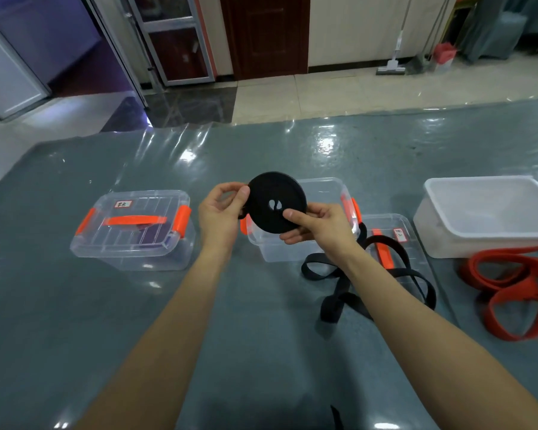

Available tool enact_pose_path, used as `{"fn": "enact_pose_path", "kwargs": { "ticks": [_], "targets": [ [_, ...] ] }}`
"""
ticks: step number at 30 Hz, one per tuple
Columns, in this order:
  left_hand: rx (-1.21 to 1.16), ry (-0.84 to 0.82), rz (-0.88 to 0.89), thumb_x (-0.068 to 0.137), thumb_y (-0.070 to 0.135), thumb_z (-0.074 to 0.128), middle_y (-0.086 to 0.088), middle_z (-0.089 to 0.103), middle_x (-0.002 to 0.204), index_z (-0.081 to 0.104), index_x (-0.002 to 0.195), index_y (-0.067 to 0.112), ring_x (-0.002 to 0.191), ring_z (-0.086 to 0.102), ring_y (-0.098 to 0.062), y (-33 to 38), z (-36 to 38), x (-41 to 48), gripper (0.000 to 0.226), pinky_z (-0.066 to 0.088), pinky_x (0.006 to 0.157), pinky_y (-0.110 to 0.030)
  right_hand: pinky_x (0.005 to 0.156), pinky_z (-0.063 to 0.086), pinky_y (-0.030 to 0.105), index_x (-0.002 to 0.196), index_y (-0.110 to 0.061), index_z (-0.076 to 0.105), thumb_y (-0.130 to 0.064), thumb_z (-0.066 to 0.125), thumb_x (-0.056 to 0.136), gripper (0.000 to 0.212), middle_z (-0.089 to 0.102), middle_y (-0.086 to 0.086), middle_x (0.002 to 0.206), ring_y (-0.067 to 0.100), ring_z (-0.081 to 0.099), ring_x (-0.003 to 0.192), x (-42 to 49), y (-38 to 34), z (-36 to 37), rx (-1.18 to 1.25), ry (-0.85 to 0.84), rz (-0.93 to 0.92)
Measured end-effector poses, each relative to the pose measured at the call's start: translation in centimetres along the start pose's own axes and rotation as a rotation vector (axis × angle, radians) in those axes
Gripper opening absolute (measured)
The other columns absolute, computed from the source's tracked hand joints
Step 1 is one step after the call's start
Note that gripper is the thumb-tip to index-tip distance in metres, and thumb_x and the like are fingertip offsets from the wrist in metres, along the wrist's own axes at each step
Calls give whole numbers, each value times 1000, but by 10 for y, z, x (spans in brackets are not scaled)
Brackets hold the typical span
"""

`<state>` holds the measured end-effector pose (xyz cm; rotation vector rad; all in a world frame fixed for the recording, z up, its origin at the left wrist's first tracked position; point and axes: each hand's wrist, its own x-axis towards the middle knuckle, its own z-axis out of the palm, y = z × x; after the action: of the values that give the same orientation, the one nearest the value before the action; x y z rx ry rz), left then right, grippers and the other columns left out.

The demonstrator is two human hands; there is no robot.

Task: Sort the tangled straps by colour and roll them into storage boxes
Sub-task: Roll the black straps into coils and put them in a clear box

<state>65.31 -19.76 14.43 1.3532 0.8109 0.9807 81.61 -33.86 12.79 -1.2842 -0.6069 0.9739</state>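
white rectangular plastic tub (448,231): 1 | clear plastic boxes with orange latches (131,243), left of tub: 2 | loose clear lid (385,221): 1 | black webbing roll (277,206): 1 | loose black strap tangle (336,305): 1 | red flat strap heap (510,293), just before tub: 1

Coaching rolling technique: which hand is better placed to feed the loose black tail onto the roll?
Probably right: the loose tail leaves the black roll beside the right hand; the left hand grips the opposite edge.

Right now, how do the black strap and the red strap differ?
The black strap is mostly wound into a coil, held by the left hand and right hand; the red strap lies in loose loops on the table, untouched. Black sits centre, red far right. Both are flat webbing.
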Motion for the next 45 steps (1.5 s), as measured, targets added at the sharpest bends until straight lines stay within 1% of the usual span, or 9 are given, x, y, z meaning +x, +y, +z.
{"fn": "enact_pose_path", "kwargs": {
  "ticks": [11,19,22,25,28,33,39,42,45],
  "targets": [
    [248,-56,-59,108,-5,54,-6,80,123,78,130,17,119,75,-23,-39,56,29,39,58,109,-41,68,67,35,122,4,73,-14,81,96,33,81,22,98,35,81,76,49,18,-46,103,129,153],
    [735,-106,-351,101,42,73,4,77,106,70,117,21,106,74,-16,-90,70,65,27,56,96,-37,65,68,33,119,2,70,-14,83,95,32,81,22,95,32,82,76,101,45,-73,-56,112,436],
    [746,-104,-489,97,34,81,-4,75,105,65,114,17,94,79,-24,-106,71,83,29,64,89,-44,63,68,35,106,-3,65,-12,85,93,26,80,24,92,32,82,75,118,55,-74,-100,102,549],
    [821,-164,-554,97,21,82,-8,77,91,66,103,15,78,82,-25,-121,77,99,18,69,80,-47,72,69,43,116,1,62,-12,83,95,33,79,27,95,34,82,76,143,63,-76,-219,70,653],
    [942,-256,-614,98,19,79,-13,79,95,67,89,15,90,80,-30,-139,86,109,15,66,89,-50,69,69,48,132,2,51,-11,77,100,43,75,31,104,37,81,76,160,74,-71,-329,36,751],
    [996,-313,-704,97,16,80,-16,75,120,68,118,7,110,74,-34,-172,91,116,26,61,100,-49,84,66,56,123,-1,54,-19,65,108,26,74,32,117,44,79,97,170,105,-67,-584,-111,865],
    [1105,-402,-624,93,-4,70,-14,74,129,72,130,13,121,69,-32,-191,95,130,40,58,105,-44,100,60,55,137,11,49,-35,45,116,51,72,32,122,43,72,102,177,121,-63,-704,-244,1033],
    [1123,-454,-622,92,-6,72,-13,75,130,73,133,12,123,70,-31,-191,98,137,44,57,107,-43,81,59,45,123,3,59,-39,42,116,45,71,27,128,39,68,93,183,125,-65,-968,-364,928],
    [1138,-489,-628,84,-1,86,-10,76,128,74,131,11,119,71,-27,-193,98,137,49,58,105,-40,95,53,38,129,-2,67,-46,39,115,54,69,20,136,37,68,118,187,130,-66,-1361,-493,731]
  ]
}}
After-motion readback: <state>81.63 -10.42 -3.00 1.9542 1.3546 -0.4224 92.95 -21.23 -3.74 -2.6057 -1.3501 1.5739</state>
